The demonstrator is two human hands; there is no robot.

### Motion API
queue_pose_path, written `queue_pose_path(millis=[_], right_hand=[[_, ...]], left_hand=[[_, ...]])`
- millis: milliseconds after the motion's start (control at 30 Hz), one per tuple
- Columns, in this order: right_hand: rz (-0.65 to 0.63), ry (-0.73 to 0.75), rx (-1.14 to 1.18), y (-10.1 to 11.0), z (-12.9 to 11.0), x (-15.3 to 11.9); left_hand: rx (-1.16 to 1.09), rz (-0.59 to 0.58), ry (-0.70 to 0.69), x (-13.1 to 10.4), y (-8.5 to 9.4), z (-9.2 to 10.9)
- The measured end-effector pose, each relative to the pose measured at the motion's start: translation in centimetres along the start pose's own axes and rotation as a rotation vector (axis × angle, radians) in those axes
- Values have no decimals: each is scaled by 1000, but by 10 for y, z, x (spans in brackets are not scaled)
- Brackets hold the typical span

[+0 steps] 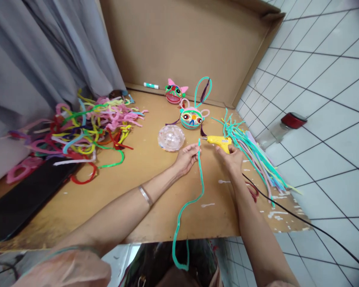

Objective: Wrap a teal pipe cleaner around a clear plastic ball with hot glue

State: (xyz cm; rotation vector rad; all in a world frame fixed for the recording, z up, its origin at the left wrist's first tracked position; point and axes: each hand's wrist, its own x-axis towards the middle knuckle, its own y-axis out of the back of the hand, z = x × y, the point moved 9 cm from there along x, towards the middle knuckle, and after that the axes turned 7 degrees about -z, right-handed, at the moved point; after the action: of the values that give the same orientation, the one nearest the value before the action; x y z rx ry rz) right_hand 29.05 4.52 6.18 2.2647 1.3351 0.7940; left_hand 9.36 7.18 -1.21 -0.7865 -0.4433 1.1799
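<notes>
Pinched between the fingers of my left hand [188, 159] is the top end of a long teal pipe cleaner [201, 179]. It curves down over the table's front edge and hooks up at its lower end. My right hand [231, 158] grips a yellow hot glue gun [219, 141], its nozzle pointing left at the pipe cleaner's tip; whether they touch I cannot tell. Left of the nozzle sits a clear plastic dome [171, 138]. Just behind stands a decorated animal head [192, 118] with pink loop ears, a tall teal loop and purple tassels.
A second head [174, 91], red and green, stands farther back by a glue stick [151, 85]. Tangled pipe cleaners [83, 127] cover the left; straight ones [254, 155] lie right, near a red-lidded jar [283, 125]. The gun's black cord [299, 217] runs right. A black tray-like object [26, 199] lies front left.
</notes>
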Motion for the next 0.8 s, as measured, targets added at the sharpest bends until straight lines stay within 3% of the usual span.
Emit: queue_pose_path(millis=[133, 333, 800], right_hand=[[-10, -49, -43, -3, -9, -7], [19, -108, -15, -2, -1, -7], [254, -172, -224, 36, 47, 12]], left_hand=[[5, 5, -3, 1, 2, -1], [25, -37, 13, 1, -2, -3], [45, -3, 8, -4, -2, 2]])
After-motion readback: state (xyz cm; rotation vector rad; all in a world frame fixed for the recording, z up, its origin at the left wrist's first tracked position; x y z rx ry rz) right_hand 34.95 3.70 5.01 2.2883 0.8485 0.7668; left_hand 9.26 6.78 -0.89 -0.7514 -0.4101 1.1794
